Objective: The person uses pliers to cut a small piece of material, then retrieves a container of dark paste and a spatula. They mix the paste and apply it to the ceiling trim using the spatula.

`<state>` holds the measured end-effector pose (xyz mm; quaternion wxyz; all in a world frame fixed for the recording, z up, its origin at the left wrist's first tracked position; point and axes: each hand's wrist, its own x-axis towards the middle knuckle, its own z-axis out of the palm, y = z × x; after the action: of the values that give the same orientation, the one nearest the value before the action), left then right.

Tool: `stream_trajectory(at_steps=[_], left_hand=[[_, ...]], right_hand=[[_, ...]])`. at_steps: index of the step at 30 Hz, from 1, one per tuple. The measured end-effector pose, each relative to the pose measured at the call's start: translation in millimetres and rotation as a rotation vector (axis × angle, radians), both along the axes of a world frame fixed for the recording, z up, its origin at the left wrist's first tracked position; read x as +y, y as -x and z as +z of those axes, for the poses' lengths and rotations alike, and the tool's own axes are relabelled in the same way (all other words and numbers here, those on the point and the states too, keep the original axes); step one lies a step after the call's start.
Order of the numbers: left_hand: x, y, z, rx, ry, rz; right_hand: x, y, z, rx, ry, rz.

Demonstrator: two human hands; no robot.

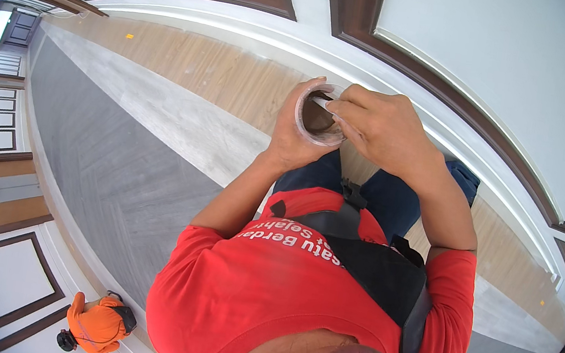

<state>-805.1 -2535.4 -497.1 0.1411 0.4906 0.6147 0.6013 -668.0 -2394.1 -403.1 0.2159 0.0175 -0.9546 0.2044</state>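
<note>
My left hand [290,133] is wrapped around the side of a clear plastic cup [324,139], which tilts so that its mouth shows. Dark brown liquid, like paint, [315,117] lies inside and smears the wall. From the right, my right hand [389,130] reaches over the rim with its fingers pinched together. Between them is the end of a thin, whitish tool [321,101] that dips into the cup; its tip is hidden, so I cannot tell whether it is a brush or a stick.
Close in front stands a white wall with dark brown moulding [448,77] and a white baseboard [266,38]. Wood-look planks [191,55] run along it, beside a pale strip and a grey floor [115,131]. A person in orange [99,328] is low by the opposite wall.
</note>
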Motion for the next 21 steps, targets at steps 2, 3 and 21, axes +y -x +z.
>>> stream_trajectory(at_steps=[2,3,21], left_hand=[[-0.3,-0.5,0.6,-0.005,0.014,-0.003],[-0.6,-0.7,0.9,-0.008,0.021,-0.005],[-4.5,0.1,5.2,0.061,0.07,-0.039]], right_hand=[[-0.9,0.3,3.4,-0.068,-0.025,0.003],[-1.5,0.6,4.6,-0.102,-0.037,0.005],[-1.4,-0.4,9.0,-0.118,-0.029,0.008]])
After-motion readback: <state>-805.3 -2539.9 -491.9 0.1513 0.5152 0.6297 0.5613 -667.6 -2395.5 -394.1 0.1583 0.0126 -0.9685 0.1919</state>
